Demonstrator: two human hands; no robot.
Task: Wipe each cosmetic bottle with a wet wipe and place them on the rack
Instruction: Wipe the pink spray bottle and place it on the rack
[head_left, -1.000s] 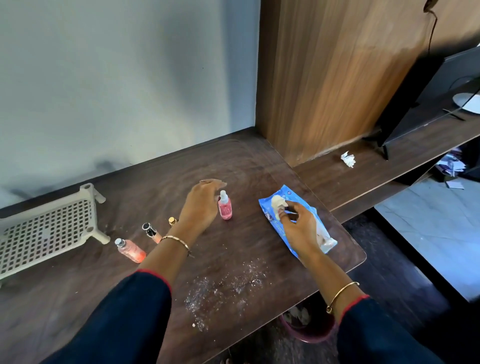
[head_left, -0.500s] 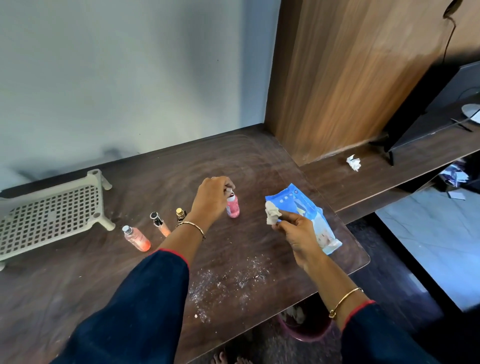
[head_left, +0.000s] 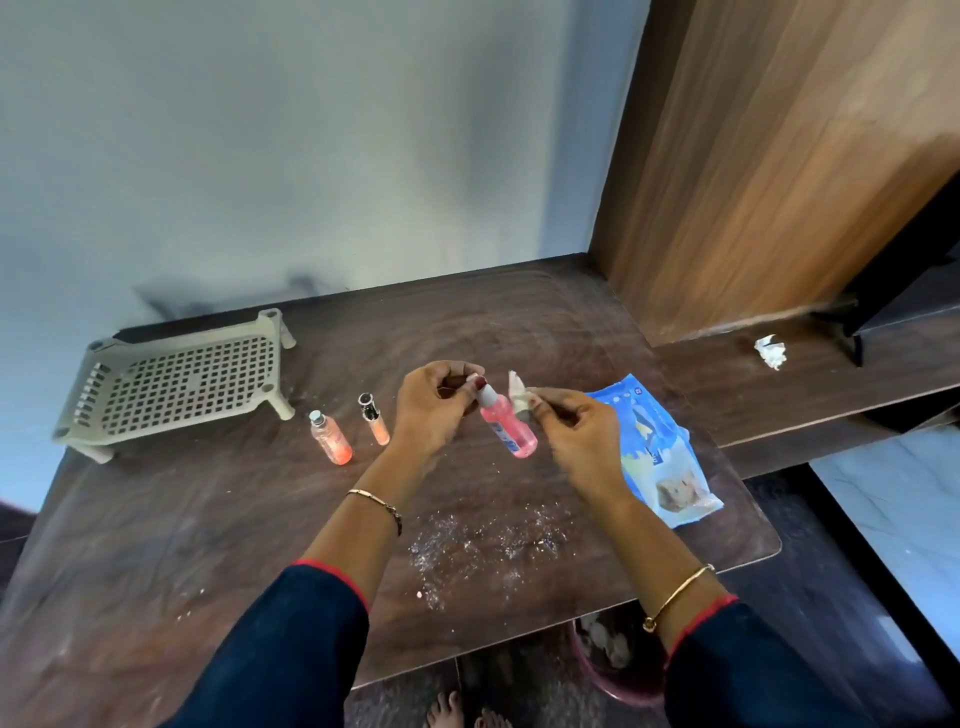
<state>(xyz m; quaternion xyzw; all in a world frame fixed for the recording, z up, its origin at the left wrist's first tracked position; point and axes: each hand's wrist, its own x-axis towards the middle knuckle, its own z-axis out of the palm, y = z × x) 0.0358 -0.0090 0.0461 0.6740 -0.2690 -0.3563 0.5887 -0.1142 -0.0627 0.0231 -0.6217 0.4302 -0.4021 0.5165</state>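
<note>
Pink bottle (head_left: 508, 432) held tilted over surface (head_left: 260, 519), right of rack (head_left: 182, 384) | left hand (head_left: 434, 405) pinches its cap | right hand (head_left: 576, 434) pinches wet wipe (head_left: 519, 397) against its neck | orange bottle (head_left: 331, 437) and small tube (head_left: 374, 420) lie between it and rack | wipe pack (head_left: 660, 452) farther right, near surface edge

Left hand (head_left: 431, 405) and right hand (head_left: 576, 436) nearly meet, fingers curled in pinching grips.
</note>
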